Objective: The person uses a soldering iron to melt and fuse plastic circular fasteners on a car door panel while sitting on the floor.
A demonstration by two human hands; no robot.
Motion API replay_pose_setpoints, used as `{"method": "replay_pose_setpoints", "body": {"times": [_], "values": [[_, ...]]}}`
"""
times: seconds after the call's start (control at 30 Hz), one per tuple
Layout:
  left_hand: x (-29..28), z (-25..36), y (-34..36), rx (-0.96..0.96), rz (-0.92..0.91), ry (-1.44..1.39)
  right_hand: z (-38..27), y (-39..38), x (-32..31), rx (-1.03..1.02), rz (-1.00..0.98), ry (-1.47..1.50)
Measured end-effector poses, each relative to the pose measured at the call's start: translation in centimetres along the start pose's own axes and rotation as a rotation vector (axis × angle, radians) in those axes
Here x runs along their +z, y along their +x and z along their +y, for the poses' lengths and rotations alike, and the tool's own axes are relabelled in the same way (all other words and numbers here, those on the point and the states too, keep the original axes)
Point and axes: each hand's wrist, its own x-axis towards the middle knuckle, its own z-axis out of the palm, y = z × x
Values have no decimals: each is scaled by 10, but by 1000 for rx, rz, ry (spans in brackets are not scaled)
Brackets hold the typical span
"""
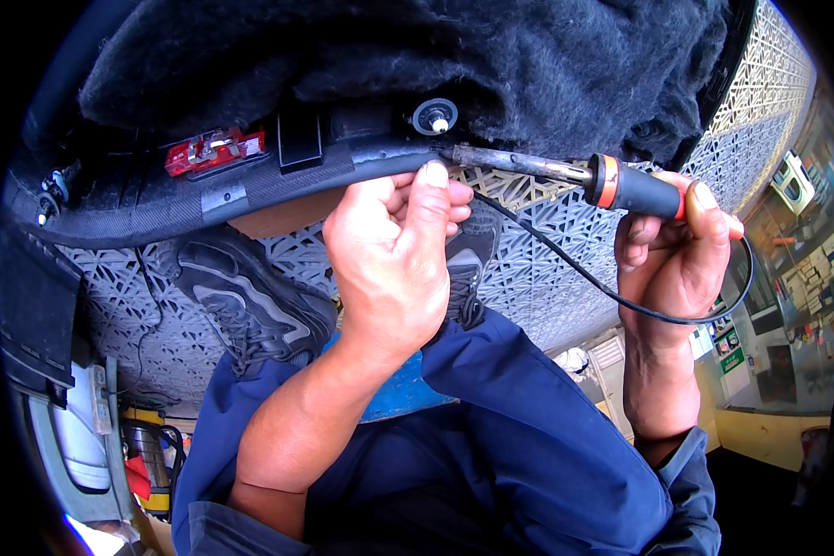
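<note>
My right hand (672, 246) is closed round the black and orange handle of a soldering iron (525, 165), whose metal shaft points left. Its tip touches or nearly touches the lower edge of a dark, curved car trim panel (287, 185). Right beside the tip, my left hand (394, 241) pinches the panel's edge between thumb and curled fingers. A black cord (565, 255) runs from the iron's rear end, loops below my right wrist and passes behind my left hand. On the panel sit a red clear-plastic part (215, 151) and a round grey fastener with a white centre (435, 118).
Dark fibrous padding (565, 65) covers the far side above the panel. Below lies a grey lattice floor mat (565, 222), with my black shoe (250, 296) on it. At the right stands a glass case (797, 315) with goods. A yellow and silver object (153, 454) is at lower left.
</note>
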Motion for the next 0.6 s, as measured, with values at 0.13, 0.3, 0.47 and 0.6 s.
{"method": "replay_pose_setpoints", "body": {"times": [0.13, 0.3, 0.47, 0.6], "values": [[-1, -1, -1, -2, 7, 8, 2, 1, 1, 4, -16, -9], [-1, 0, -1, -2, -3, 1, 2, 2, 3, -10, -23, -35], [-1, 1, -1, -13, -6, 1, 1, 4, 2, -3, -33, -36], [0, 0, -1, -6, -2, 3, 1, 4, 2, -1, -31, -43]]}}
